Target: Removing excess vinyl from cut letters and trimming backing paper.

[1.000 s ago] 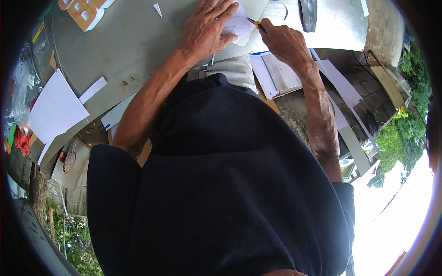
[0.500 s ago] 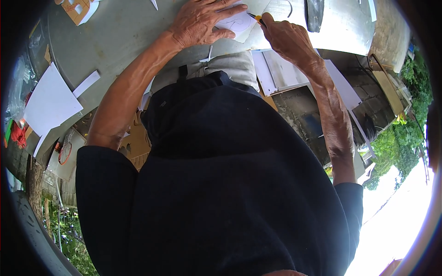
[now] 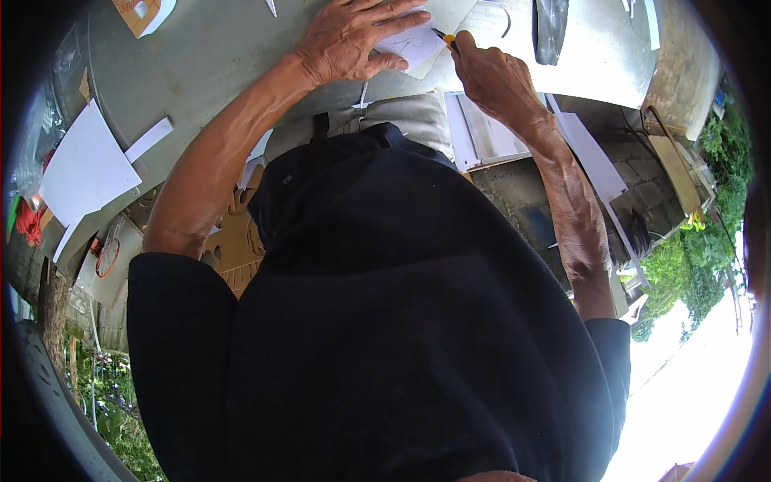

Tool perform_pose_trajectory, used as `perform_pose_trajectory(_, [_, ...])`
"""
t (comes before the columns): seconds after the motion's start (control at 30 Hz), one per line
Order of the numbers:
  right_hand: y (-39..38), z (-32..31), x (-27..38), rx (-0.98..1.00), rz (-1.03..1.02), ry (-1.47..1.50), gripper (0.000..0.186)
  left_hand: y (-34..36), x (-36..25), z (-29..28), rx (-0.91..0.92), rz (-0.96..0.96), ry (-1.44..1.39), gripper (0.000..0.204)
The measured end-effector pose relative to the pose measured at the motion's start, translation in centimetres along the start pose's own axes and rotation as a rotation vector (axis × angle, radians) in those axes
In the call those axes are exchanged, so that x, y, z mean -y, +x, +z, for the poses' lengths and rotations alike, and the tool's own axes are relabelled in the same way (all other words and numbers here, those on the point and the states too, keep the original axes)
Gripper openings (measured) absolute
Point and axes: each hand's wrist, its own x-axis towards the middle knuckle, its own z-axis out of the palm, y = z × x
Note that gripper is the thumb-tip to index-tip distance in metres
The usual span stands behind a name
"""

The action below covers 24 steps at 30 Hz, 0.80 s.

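Under the spread fingers of my left hand (image 3: 347,40) lies a white sheet with curved drawn lines (image 3: 416,46), pressed flat on the grey tabletop (image 3: 233,60). My right hand (image 3: 496,76) is closed around a yellow-and-black utility knife (image 3: 446,38). The knife's dark tip points left, at the right edge of the sheet; whether it touches the sheet I cannot tell. A thin curved offcut (image 3: 506,22) rests just beyond the right hand.
A dark flat strip (image 3: 549,32) lies on the table's right part. At the left are a large white sheet (image 3: 90,165), a narrow white strip (image 3: 149,138) and a red bundle (image 3: 30,223). A cut brown board (image 3: 234,237) shows below my left arm.
My right hand and the knife have shifted slightly down and left along the sheet's edge. The left hand stays on the sheet. The view has tilted a little.
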Motion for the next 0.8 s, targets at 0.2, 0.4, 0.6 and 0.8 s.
perform_pose_trajectory(0.2, [-0.04,0.13,0.10,0.032,0.031,0.010,0.018,0.04,0.02,0.08,-0.017,-0.007,-0.012,0.078])
perform_pose_trajectory(0.4, [-0.14,0.11,0.31,0.046,0.062,0.044,0.019,0.09,0.11,0.09,-0.026,0.003,-0.009,0.077])
perform_pose_trajectory(0.6, [-0.38,0.33,0.51,0.010,0.051,0.053,0.019,0.19,-0.13,-0.13,-0.030,0.005,-0.005,0.077])
perform_pose_trajectory(0.8, [-0.52,0.79,0.60,-0.002,0.073,0.085,0.019,0.15,-0.18,-0.30,-0.030,0.000,-0.019,0.076])
